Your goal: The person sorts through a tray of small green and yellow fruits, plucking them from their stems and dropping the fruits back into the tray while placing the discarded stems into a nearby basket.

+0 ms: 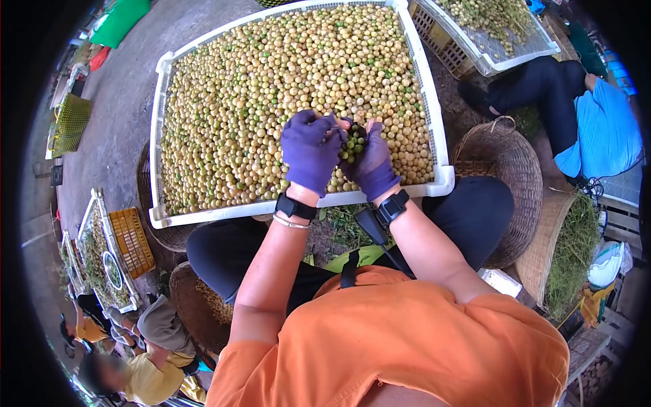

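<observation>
A wide white-rimmed tray point(298, 5) is filled with small round yellow-tan fruits point(271, 74), a few of them greener. Above its near edge my left hand point(312, 150), in a purple glove with bare fingertips, is closed, thumb and fingers drawn together beside the other hand. Whatever those fingers pinch is hidden. My right hand point(376, 159), gloved the same way, is cupped around several green fruits point(354, 144), darker than those in the tray. The two hands nearly touch. Each wrist wears a black band.
A woven basket point(512, 176) stands right of the tray, with a second mesh tray point(498, 54) of fruits and stems behind it. A seated person in blue point(603, 129) is at right. An orange crate point(131, 241) and a person in yellow point(152, 380) are at left.
</observation>
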A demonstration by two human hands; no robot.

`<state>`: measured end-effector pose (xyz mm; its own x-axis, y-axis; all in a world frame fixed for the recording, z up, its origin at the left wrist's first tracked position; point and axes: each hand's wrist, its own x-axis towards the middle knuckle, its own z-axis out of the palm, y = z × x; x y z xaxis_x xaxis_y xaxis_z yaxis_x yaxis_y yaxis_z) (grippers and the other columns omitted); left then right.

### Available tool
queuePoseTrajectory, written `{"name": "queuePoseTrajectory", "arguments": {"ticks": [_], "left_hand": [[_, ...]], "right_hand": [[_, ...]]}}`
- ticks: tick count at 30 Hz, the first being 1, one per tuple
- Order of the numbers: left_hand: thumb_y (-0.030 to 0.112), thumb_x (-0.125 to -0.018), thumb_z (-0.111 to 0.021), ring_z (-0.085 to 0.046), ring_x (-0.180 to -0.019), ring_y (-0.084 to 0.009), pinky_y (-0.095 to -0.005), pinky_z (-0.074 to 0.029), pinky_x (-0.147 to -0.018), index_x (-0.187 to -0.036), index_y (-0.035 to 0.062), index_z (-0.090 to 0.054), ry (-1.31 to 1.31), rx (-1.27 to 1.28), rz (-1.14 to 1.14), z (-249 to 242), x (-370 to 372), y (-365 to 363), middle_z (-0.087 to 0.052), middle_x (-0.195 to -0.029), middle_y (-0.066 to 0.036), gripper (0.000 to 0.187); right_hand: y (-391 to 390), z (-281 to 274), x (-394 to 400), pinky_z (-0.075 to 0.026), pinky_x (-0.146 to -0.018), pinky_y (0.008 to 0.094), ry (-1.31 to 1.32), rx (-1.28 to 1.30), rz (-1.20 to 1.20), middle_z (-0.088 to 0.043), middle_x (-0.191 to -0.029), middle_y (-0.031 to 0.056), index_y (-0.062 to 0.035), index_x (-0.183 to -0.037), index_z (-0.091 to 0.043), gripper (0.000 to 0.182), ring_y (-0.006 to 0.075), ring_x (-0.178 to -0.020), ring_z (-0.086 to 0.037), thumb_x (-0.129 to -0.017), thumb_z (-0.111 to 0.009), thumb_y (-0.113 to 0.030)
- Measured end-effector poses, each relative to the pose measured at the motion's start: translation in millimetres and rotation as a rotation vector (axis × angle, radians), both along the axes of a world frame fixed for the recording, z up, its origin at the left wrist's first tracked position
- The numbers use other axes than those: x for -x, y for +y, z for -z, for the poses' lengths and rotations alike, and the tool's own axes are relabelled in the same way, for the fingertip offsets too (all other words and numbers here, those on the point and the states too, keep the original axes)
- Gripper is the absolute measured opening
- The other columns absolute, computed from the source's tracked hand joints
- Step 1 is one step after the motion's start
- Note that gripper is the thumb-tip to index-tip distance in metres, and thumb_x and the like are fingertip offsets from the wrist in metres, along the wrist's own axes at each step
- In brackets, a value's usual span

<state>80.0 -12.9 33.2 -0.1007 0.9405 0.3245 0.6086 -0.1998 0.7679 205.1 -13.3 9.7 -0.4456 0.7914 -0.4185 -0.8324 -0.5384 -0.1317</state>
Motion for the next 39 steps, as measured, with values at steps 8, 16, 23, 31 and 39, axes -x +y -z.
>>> {"name": "queuePoseTrajectory", "arguments": {"ticks": [8, 16, 23, 31, 39], "left_hand": [[0.023, -0.069, -0.07, -0.06, -0.083, -0.0247, -0.0401, -0.047, -0.066, -0.081, 0.0232, -0.073, 0.728, -0.167, 0.215, -22, -6, 15, -0.062, -0.089, -0.003, 0.013], [0.011, -0.068, -0.065, -0.06, -0.075, -0.0274, -0.0385, -0.047, -0.064, -0.085, 0.0172, -0.071, 0.608, -0.162, 0.2, -21, -10, 13, -0.063, -0.085, -0.005, 0.019], [0.013, -0.084, -0.066, -0.061, -0.076, -0.0216, -0.0349, -0.049, -0.072, -0.092, 0.0031, -0.064, -0.598, 0.292, 0.139, -7, -27, -2, -0.064, -0.089, -0.007, 0.013], [0.007, -0.065, -0.068, -0.063, -0.08, -0.0323, -0.0419, -0.05, -0.065, -0.079, 0.0072, -0.062, 0.397, -0.242, 0.13, -37, -57, 2, -0.064, -0.093, -0.009, 0.015], [0.008, -0.09, -0.051, -0.057, -0.073, -0.0106, -0.0247, -0.045, -0.065, -0.095, 0.003, -0.057, -0.971, 0.425, 0.234, -40, -95, -10, -0.059, -0.084, -0.001, 0.009]], "right_hand": [[-4, 14, -1, -0.05, -0.084, 0.0365, -0.168, -0.007, -0.014, -0.067, -0.095, -0.0001, -0.0181, -0.1, -0.062, 0.037, 0.0166, -0.092, -0.064, -0.096, -0.04, -0.047], [-6, 2, 7, -0.053, -0.064, 0.0319, -0.412, 0.037, -0.041, -0.065, -0.082, 0.002, -0.016, -0.096, -0.061, 0.047, 0.0153, -0.069, -0.064, -0.094, -0.037, -0.057], [-6, -25, -9, -0.044, -0.05, 0.0219, -0.389, -0.045, 0.074, -0.057, -0.071, -0.0025, -0.0146, -0.093, -0.055, 0.025, 0.0089, -0.06, -0.056, -0.099, -0.043, -0.035], [-2, -24, -28, -0.046, -0.066, 0.021, -0.396, -0.2, 0.281, -0.057, -0.078, -0.0016, -0.0051, -0.088, -0.061, 0.019, 0.0062, -0.07, -0.054, -0.095, -0.055, -0.022], [-10, -71, -53, -0.049, -0.065, 0.0204, -0.429, -0.174, 0.51, -0.062, -0.081, 0.0003, -0.003, -0.095, -0.064, 0.013, 0.0073, -0.071, -0.058, -0.089, -0.066, -0.014]]}}
